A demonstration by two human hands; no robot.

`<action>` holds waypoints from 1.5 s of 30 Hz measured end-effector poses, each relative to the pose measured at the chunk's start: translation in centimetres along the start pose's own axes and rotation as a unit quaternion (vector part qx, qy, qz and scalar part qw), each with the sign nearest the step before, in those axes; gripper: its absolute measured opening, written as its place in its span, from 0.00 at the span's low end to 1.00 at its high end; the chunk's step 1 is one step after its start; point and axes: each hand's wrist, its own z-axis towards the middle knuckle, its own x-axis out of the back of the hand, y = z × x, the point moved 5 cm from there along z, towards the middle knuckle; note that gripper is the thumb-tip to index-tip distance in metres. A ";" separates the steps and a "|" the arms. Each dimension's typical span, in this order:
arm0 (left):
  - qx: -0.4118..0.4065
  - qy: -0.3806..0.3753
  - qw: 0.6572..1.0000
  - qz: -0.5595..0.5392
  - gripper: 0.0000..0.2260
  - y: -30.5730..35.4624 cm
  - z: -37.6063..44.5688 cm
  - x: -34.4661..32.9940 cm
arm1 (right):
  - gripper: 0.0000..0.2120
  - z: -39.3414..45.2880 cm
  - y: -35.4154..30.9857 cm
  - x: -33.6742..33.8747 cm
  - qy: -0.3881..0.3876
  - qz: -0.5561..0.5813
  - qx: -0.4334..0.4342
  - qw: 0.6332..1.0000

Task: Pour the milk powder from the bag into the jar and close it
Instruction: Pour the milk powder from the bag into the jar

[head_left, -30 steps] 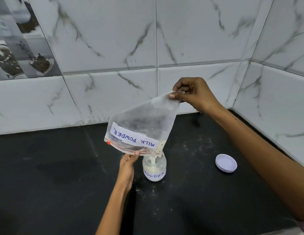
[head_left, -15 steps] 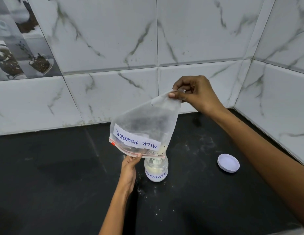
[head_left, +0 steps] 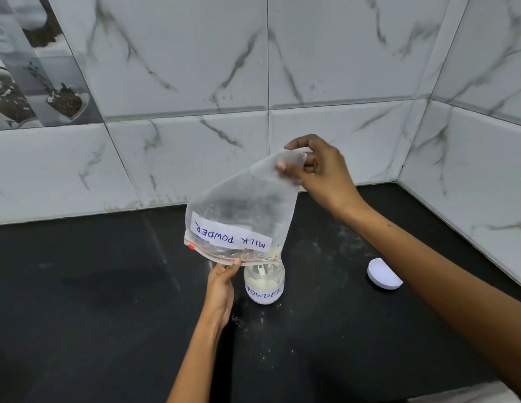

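Observation:
A clear zip bag labelled "MILK POWDER" hangs upside down over a small clear jar labelled "POWDER". My right hand pinches the bag's raised bottom corner. My left hand grips the zip edge at the bottom, just left of the jar's mouth. The bag looks nearly empty, with a little powder at its lower right corner above the jar. The jar holds cream powder and stands without its lid. The white lid lies on the counter to the right, partly hidden by my right forearm.
The black counter carries scattered powder specks around the jar. White marble-look tiled walls rise behind and on the right, meeting in a corner at the far right.
The bag has stayed tipped over the jar, and my right hand's grip on the raised corner has shifted slightly. The powder level in the jar looks a little higher.

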 end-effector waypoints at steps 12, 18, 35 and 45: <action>-0.004 0.019 1.000 -0.021 0.21 0.2 -0.4 0.3 | 0.11 -5.7 11.8 -4.5 -0.088 0.041 -0.217 0.971; -0.010 0.034 0.999 -0.014 0.21 0.5 -0.5 0.4 | 0.03 -5.5 12.6 -5.8 -0.077 0.017 -0.210 0.975; -0.004 0.044 0.999 -0.025 0.18 0.1 -0.2 0.3 | 0.03 -5.8 12.3 -6.0 -0.049 -0.053 -0.090 0.993; -0.003 0.045 0.999 -0.014 0.16 0.1 0.0 0.0 | 0.03 -6.4 13.2 -5.7 -0.023 -0.037 -0.147 0.988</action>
